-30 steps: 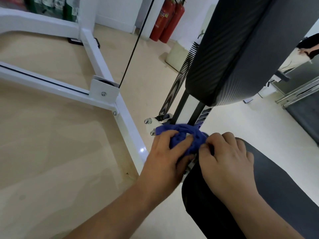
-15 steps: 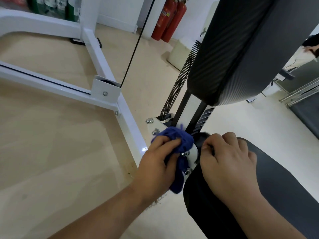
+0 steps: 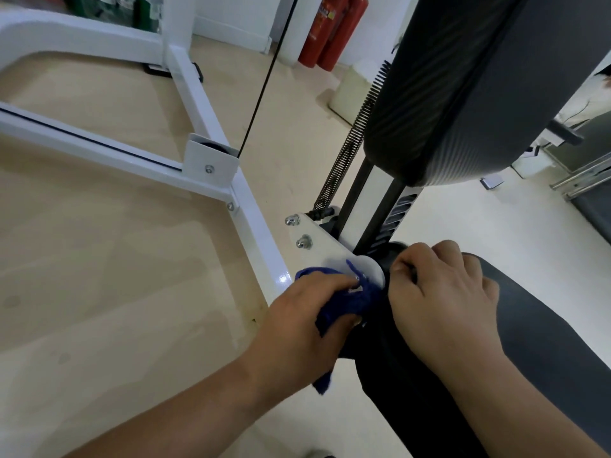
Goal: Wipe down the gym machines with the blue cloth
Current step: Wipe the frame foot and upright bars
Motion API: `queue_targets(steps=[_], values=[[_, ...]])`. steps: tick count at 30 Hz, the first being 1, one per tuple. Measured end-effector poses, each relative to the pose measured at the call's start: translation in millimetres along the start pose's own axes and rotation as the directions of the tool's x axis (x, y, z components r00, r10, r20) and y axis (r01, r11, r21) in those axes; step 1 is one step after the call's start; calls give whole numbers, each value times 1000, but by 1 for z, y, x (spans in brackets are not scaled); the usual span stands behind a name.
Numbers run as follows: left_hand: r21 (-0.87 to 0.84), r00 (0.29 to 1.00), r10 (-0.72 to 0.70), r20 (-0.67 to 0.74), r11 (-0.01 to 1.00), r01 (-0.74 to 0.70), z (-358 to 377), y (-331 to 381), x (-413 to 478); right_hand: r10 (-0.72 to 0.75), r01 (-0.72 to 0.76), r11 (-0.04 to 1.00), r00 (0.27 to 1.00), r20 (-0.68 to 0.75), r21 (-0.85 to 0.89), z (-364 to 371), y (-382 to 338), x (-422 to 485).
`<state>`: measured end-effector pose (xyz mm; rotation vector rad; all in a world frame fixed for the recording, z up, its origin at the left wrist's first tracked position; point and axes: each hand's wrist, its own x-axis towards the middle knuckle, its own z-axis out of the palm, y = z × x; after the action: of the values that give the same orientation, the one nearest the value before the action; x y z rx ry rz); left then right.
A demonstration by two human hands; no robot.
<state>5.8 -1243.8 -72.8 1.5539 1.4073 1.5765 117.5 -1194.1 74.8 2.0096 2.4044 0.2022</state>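
My left hand [image 3: 299, 320] is closed around the dark blue cloth [image 3: 355, 299] and presses it against the lower end of the machine's white bracket [image 3: 322, 249], beside the seat. A loose tail of the cloth hangs down below the hand. My right hand [image 3: 443, 300] rests curled on the front edge of the black seat pad [image 3: 542, 365], fingertips at the joint under the backrest. The black ribbed backrest pad [image 3: 463, 81] rises above both hands.
A white machine frame [image 3: 211, 117] lies across the beige floor on the left, with a black cable [image 3: 264, 77] running up from it. A coiled spring [image 3: 350, 140] stands beside the backrest post. Two red fire extinguishers [image 3: 334, 31] stand at the back wall.
My left hand slid down the white bracket with the cloth, from the top of the joint to its lower end, uncovering the bolts. My right hand stayed on the seat edge.
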Motion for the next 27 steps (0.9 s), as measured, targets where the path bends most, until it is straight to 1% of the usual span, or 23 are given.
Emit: queue_targets(steps=[2,3,5,6,7,9,10,12,14,16,17,18,20,21,22,24,26,27], values=[[21,999,34,15,999,-34,7,-9,-5,5,-5,1000,1000,4,-2,1,-1,0],[33,1000,-4,19,999,4,10,-16,-7,8,-8,1000,1000,6,-7,2,-1,0],[34,987,-159,1,987,159,12,-29,-6,18,-18,1000,1000,8,-18,2,0,0],[24,979,-205,-22,978,205,12,-31,-4,19,-19,1000,1000,8,-19,2,0,0],[18,975,-215,-48,976,216,13,-28,-1,18,-18,1000,1000,8,-16,2,0,0],[17,980,-179,-92,983,181,16,-13,1,21,-21,1000,1000,6,-6,2,0,-1],[-2,980,-178,-89,984,179,18,-8,0,22,-22,1000,1000,2,-3,1,-1,-1],[-41,976,-215,-24,976,214,20,-13,-6,21,-21,1000,1000,2,-14,1,-2,-1],[-51,939,-341,40,938,343,17,-32,-7,19,-19,999,1000,0,-30,1,-2,-1],[-38,889,-455,38,889,457,14,-46,-4,21,-21,999,1000,-5,-27,1,-3,-1],[-71,880,-474,11,878,474,14,-45,-1,20,-21,999,1000,-7,-26,2,-3,-1],[-119,888,-459,-26,884,453,17,-38,2,17,-17,999,1000,-7,-28,1,-3,-2],[-181,928,-362,-93,922,342,22,-16,6,9,-9,1000,1000,2,-28,1,-3,-1],[-177,939,-330,-95,934,310,25,-9,6,11,-11,1000,1000,4,-25,1,-3,-1],[-168,942,-326,-78,936,310,28,-11,4,16,-15,1000,1000,5,-26,0,-3,0],[-169,911,-412,-9,899,405,29,-29,-4,26,-26,999,1000,10,-23,0,-3,-1],[-195,846,-530,47,826,529,25,-42,-11,33,-33,999,999,7,-8,-1,-4,-2],[-206,846,-532,33,825,527,25,-41,-10,32,-32,999,999,9,-5,-1,-4,-3]])
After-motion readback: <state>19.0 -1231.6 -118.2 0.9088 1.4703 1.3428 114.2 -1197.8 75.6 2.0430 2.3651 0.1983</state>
